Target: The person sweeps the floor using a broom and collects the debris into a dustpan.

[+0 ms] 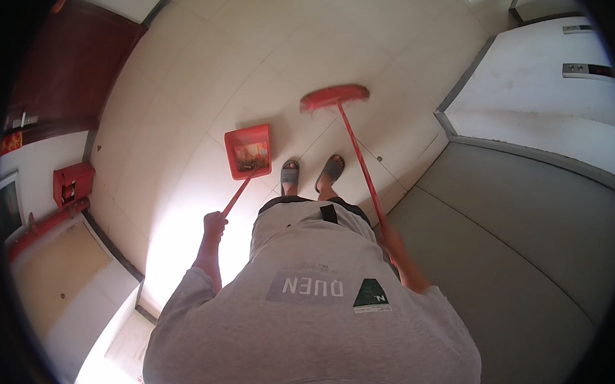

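My left hand [215,224] grips the red handle of a long-handled dustpan [229,143], which rests on the tiled floor ahead and to the left of my feet. Dark debris and something colourful show inside its pan. At my right side, my right hand [389,240] is closed around the red stick of a broom [358,153]; this hand is blurred. The red broom head [333,96] lies across the floor in front of my feet, to the right of the dustpan and apart from it.
Grey elevator doors [489,223] line the right side, with button panels [588,71] on the white wall. To the left are a dark red door [73,67], a red box [73,184] and a red pipe [47,228]. Bright light falls on the floor tiles [178,253] at left.
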Demonstrator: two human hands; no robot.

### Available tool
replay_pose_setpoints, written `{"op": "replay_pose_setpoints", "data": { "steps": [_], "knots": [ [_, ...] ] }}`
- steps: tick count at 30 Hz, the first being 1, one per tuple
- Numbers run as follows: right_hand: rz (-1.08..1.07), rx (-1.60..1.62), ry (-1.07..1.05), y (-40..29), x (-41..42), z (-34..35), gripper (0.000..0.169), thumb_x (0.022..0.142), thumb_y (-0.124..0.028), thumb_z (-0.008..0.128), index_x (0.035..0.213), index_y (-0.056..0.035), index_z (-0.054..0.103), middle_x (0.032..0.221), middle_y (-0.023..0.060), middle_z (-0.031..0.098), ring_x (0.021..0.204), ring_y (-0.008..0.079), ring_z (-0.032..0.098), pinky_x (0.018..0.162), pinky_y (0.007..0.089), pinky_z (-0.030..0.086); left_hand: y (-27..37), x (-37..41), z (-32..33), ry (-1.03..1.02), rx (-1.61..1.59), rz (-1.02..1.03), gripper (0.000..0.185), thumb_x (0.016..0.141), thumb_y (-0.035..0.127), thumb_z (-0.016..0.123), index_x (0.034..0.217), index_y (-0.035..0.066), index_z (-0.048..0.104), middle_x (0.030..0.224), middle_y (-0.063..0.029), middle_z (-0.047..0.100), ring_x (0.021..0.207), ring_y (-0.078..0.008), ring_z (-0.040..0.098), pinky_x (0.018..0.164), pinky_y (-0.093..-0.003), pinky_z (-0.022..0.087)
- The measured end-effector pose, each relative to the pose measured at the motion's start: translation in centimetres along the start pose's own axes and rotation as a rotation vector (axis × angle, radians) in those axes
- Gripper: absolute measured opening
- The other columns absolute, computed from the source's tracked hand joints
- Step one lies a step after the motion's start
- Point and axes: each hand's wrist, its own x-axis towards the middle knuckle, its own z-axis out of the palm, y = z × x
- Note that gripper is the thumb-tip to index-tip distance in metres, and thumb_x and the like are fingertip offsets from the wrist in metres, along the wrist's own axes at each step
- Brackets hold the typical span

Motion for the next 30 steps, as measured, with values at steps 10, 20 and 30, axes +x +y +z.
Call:
{"op": "replay_pose_setpoints", "data": {
  "steps": [10,20,30],
  "knots": [
    [-0.157,-0.013,0.102,-7.6,14.5,-7.0,0.063,0.086,-0.014,0.047,0.145,-0.0141,0.026,0.086,0.0259,0.063,0.066,0.0407,0.063,0.055,0.0453,0.052,0.0,0.5,0.2,0.017,-0.009,-0.026,0.021,0.084,0.011,0.045,0.071,0.002,0.060,0.056,-0.0030,0.051,0.036,-0.0079,0.034,0.031,-0.0265,0.025],
    [0.039,0.037,-0.121,0.9,-3.4,-5.2,0.041,0.093,-0.025,0.048,0.132,-0.0108,0.050,0.109,0.0202,0.061,0.095,0.0285,0.061,0.080,0.0395,0.048,-3.8,2.0,2.6,-0.014,-0.023,-0.096,0.023,0.087,0.017,0.045,0.075,0.004,0.059,0.061,-0.0041,0.055,0.039,-0.0096,0.039,0.033,-0.0276,0.030],
    [-0.364,-0.021,0.104,0.2,10.7,2.5,0.059,0.086,-0.015,0.049,0.143,-0.0081,0.033,0.109,0.0286,0.060,0.101,0.0431,0.059,0.085,0.0477,0.048,-6.3,4.2,4.2,0.048,-0.020,-0.021,0.019,0.081,0.012,0.052,0.072,0.001,0.065,0.053,-0.0062,0.054,0.038,-0.0151,0.043,0.035,-0.0335,0.033]
  ]
}}
